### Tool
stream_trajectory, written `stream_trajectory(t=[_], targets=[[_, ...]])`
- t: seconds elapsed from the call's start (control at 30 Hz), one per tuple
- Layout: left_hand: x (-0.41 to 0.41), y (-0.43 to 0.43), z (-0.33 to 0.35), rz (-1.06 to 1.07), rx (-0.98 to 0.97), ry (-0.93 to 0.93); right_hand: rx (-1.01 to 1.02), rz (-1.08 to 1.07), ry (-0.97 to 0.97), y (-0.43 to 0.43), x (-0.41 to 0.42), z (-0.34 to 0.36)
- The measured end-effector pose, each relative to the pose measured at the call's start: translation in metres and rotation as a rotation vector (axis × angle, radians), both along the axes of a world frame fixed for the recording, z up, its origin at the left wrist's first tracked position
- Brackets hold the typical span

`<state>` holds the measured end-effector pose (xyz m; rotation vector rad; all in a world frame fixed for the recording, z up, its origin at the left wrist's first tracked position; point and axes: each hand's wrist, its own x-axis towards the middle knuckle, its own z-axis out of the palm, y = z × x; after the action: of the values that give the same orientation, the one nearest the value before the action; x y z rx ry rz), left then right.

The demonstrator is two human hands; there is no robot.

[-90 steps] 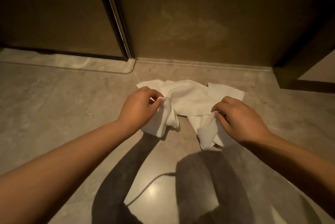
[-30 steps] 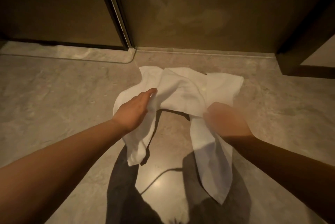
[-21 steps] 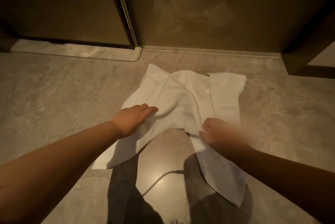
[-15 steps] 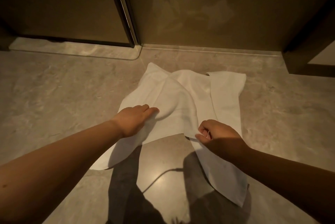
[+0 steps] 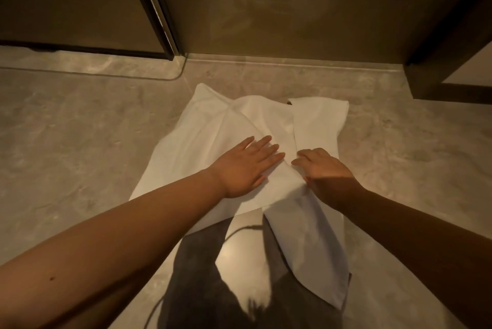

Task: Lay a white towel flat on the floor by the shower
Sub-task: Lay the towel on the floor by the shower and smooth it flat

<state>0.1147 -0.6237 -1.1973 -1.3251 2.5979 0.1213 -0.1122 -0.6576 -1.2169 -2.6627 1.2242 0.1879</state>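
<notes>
The white towel lies on the grey marble floor just in front of the wall. It is partly spread, with folds across its middle and a long flap trailing toward me at the right. My left hand rests palm down on its middle, fingers spread, holding nothing. Just to the right, my right hand has its fingers curled on a fold, and the cloth bunches under its thumb.
A glass shower door with a dark metal frame stands at the back left over a raised stone threshold. A brown wall rises behind the towel. A dark door frame juts in at the right.
The crumpled towel has been pulled open and spread toward me. My left hand went from gripping a corner to lying flat on the cloth. My right hand moved up beside it.
</notes>
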Motion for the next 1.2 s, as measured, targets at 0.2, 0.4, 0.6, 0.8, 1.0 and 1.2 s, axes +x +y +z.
stream_trajectory(t=[0.2, 0.4, 0.6, 0.8, 1.0, 1.2], targets=[[-0.003, 0.002, -0.026, 0.080, 0.163, -0.079, 0.003, -0.029, 0.073, -0.014, -0.004, -0.014], [-0.003, 0.006, -0.037, 0.104, 0.149, -0.046, 0.051, -0.170, -0.006, -0.018, 0.003, -0.025], [-0.013, 0.005, -0.033, 0.074, 0.064, -0.042, -0.013, -0.260, -0.140, -0.025, 0.004, -0.020], [-0.040, 0.008, -0.038, 0.093, 0.147, -0.005, -0.118, -0.303, -0.250, -0.028, -0.025, 0.000], [-0.056, 0.006, -0.037, 0.087, 0.224, -0.034, -0.092, -0.407, -0.191, -0.032, -0.069, 0.016], [-0.062, 0.008, -0.034, 0.019, 0.166, -0.073, -0.034, -0.551, -0.081, -0.029, -0.091, 0.021]])
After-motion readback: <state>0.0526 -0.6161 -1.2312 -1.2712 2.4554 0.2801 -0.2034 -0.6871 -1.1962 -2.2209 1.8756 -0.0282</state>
